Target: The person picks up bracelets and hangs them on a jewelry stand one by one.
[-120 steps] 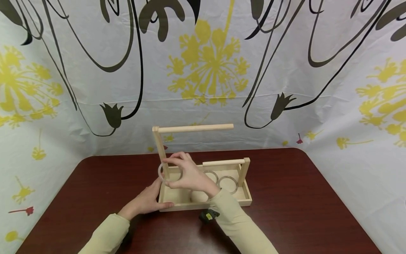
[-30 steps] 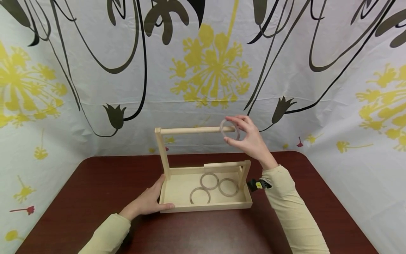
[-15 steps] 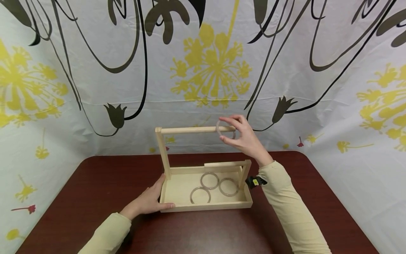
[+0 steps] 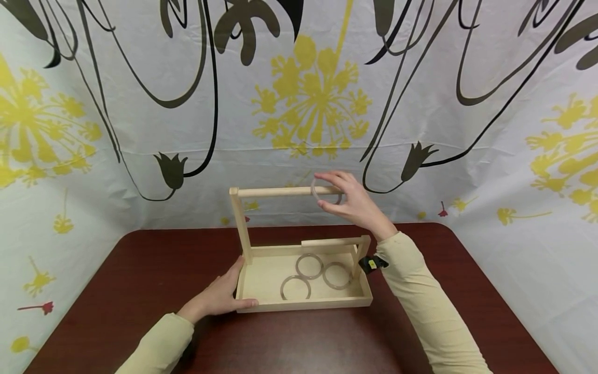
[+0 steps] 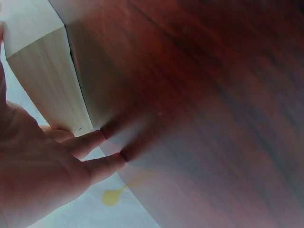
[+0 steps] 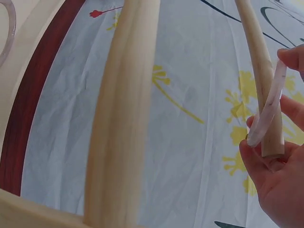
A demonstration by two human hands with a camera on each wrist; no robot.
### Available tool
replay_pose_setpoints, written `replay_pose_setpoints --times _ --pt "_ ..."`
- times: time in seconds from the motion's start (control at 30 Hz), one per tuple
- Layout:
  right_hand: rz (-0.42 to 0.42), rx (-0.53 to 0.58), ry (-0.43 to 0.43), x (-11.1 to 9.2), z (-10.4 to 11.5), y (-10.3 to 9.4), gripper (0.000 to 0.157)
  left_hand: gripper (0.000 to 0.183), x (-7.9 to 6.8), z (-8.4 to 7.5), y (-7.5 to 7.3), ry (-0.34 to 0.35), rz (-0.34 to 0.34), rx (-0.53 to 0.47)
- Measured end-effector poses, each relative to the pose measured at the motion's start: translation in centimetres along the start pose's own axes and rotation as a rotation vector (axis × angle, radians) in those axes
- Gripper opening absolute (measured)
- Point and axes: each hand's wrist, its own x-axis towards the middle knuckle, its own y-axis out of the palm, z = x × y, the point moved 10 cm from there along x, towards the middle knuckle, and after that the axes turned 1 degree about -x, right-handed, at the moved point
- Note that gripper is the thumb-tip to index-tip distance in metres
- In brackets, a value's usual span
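A pale wooden bracelet stand (image 4: 266, 307) has a shallow tray, a tall bar (image 4: 275, 191) and a shorter, lower bar (image 4: 329, 242). My right hand (image 4: 352, 205) pinches a translucent pale bangle (image 6: 270, 107) between thumb and fingers. The bangle encircles the tall bar near its free right end, which shows past it in the right wrist view. At the tray's left front corner rests my left hand (image 4: 216, 293), its thumb against the front wall and its fingers along the left side. The left wrist view shows straight fingers (image 5: 107, 164) with tips at the table.
Three more bangles lie flat in the tray: one at the back middle (image 4: 296, 264), one at the right (image 4: 325, 283) and one near the front (image 4: 282, 291). Dark red-brown table (image 4: 289, 343) surrounds the stand. A patterned curtain (image 4: 299, 119) hangs behind it.
Earlier my right hand held the bangle low at the tray's left end. It then rose to the tall bar's free end, and the bangle has since slid left along the bar. My left hand stays put.
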Motion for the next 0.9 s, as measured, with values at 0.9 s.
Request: replay_pose_setpoints --times 0.9 --pt "-0.027 -0.182 -0.2 2.2 3.9 1.4 0.056 0.113 0.0 0.0 0.0 -0.03 0.01 0.0"
